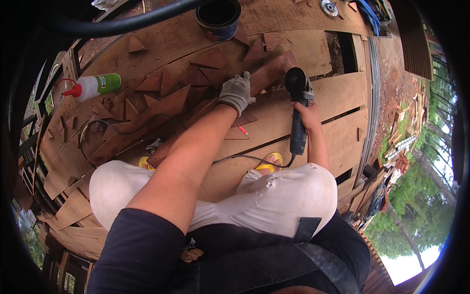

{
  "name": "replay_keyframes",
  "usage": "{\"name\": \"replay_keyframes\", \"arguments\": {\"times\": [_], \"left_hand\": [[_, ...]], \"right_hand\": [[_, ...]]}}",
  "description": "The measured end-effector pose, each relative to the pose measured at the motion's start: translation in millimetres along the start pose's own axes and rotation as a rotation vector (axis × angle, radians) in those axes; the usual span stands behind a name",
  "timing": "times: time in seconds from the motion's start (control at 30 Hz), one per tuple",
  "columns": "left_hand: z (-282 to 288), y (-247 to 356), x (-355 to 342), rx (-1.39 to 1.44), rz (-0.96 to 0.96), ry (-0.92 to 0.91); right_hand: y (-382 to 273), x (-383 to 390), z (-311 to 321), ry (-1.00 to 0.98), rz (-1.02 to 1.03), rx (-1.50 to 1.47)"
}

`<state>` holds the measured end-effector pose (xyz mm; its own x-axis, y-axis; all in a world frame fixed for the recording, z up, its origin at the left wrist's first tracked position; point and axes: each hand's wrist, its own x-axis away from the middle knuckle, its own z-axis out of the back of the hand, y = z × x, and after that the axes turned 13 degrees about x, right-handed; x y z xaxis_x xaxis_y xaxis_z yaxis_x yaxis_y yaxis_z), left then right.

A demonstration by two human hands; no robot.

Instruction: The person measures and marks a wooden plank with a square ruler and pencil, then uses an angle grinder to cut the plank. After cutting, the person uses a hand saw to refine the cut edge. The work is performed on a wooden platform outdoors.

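My left hand (236,94), in a grey-white work glove, is closed over a long reddish-brown wooden board (271,71) that slants across the plywood from near my feet to the upper middle. My right hand (308,116) is bare and wraps round the body of a dark angle grinder (298,130). The grinder's round disc (295,81) points away from me, just right of the board's far end; whether they touch I cannot tell. A black cord (249,157) runs from the grinder's rear past my feet to the left.
Triangular wood offcuts (210,59) lie scattered left and ahead. A red-tipped glue bottle (98,85) lies at left, a dark bucket (219,22) stands ahead, and a loose disc (329,8) lies far right. Gaps (346,54) open between the plywood sheets (338,95). A red pencil-like stick (243,130) lies near the board.
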<state>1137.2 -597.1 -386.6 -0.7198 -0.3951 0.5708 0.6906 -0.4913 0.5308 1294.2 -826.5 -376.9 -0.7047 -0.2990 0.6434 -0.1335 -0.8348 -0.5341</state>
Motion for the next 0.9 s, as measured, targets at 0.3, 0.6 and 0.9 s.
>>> {"name": "replay_keyframes", "arguments": {"times": [0.3,0.6,0.9], "left_hand": [[-2,0,-1,0.010,-0.019,0.000],[-1,-1,0,0.016,-0.023,-0.003],[-5,-1,0,0.005,-0.035,0.018]], "right_hand": [[-1,2,0,0.002,-0.009,-0.006],[-10,4,0,0.010,0.003,0.028],[-4,-11,0,0.032,-0.014,0.023]]}}
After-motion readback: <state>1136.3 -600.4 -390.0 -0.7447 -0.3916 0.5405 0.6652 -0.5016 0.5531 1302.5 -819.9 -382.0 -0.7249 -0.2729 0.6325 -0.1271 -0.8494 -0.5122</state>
